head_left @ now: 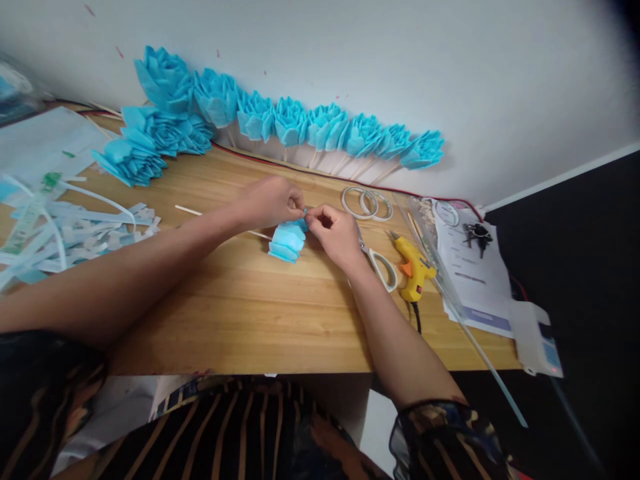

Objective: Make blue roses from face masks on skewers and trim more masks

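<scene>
Over the middle of the wooden table [240,320], my left hand [270,202] and my right hand [336,233] meet with their fingertips pinched. Between the fingertips shows a small bit of blue petal material, mostly covered by the fingers. Just below hangs or lies a stack of light blue petals [287,241]; I cannot tell how it joins the pinched part. A thin wooden stick [188,210] passes beneath my left wrist. Close to my right wrist lie white-handled scissors [384,268], their blades partly hidden by the hand.
Several blue flowers [327,127] on sticks lean along the wall. At the left lie cut strips [90,230]. Tape rolls [359,202], a yellow glue gun [414,267], papers [470,280], keys [479,237] and a white power box [535,337] occupy the right side.
</scene>
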Action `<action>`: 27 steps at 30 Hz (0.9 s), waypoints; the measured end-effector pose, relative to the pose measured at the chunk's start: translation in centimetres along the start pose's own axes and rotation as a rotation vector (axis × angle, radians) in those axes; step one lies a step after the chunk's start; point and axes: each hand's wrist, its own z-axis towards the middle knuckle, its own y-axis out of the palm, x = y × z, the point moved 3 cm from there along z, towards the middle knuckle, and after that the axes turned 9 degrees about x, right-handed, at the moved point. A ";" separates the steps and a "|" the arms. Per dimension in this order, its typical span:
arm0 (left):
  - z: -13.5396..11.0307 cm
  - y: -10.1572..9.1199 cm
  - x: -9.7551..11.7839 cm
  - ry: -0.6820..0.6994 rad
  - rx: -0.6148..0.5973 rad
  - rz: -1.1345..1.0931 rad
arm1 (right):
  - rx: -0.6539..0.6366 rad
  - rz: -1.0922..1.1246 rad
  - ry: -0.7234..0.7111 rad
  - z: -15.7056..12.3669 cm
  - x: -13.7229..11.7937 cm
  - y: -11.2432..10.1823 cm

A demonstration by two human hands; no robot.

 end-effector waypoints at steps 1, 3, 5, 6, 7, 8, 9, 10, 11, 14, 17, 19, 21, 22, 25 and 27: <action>0.0 0.0 0.0 0.000 0.005 -0.009 | -0.002 0.000 -0.001 0.0 0.0 0.0; 0.1 0.1 -0.2 0.008 0.008 -0.047 | -0.004 0.007 -0.003 0.0 0.1 0.0; 0.1 0.2 -0.3 0.011 0.001 -0.087 | -0.004 0.007 -0.004 0.0 0.1 0.0; 0.1 0.2 -0.4 0.007 -0.002 -0.102 | -0.004 0.003 -0.004 0.0 0.0 0.0; 0.1 0.2 -0.5 0.003 -0.005 -0.111 | -0.004 0.000 -0.003 0.0 0.0 0.0; 0.2 0.2 -0.5 -0.001 -0.006 -0.115 | -0.004 0.000 -0.001 0.0 0.0 0.0; 0.2 0.2 -0.5 -0.005 -0.006 -0.116 | -0.003 0.003 0.000 0.0 0.0 0.0; 0.2 0.1 -0.5 -0.009 -0.006 -0.117 | -0.003 0.008 0.001 0.0 0.0 0.0; 0.2 0.1 -0.5 -0.014 -0.008 -0.116 | -0.002 0.013 0.001 0.0 0.0 -0.1; 0.1 -0.1 -0.4 -0.029 -0.018 -0.106 | 0.010 0.016 0.008 0.0 0.1 -0.1; 0.1 -0.3 -0.2 -0.021 -0.020 -0.109 | 0.031 0.014 0.034 0.2 0.4 -0.2; 0.2 -0.5 -0.3 -0.016 -0.021 -0.130 | 0.042 0.018 0.050 0.3 0.5 -0.2; 0.4 -0.6 -0.6 -0.016 -0.022 -0.157 | 0.050 0.019 0.063 0.4 0.6 -0.2; 0.6 -0.7 -0.8 -0.019 -0.018 -0.170 | 0.052 0.015 0.067 0.4 0.7 -0.2; 1.1 -1.7 -1.4 -0.048 0.008 -0.168 | 0.048 -0.002 0.066 0.5 0.8 -0.2; 1.0 -3.2 -1.7 -0.078 0.027 -0.104 | 0.035 -0.020 0.056 0.5 0.8 -0.2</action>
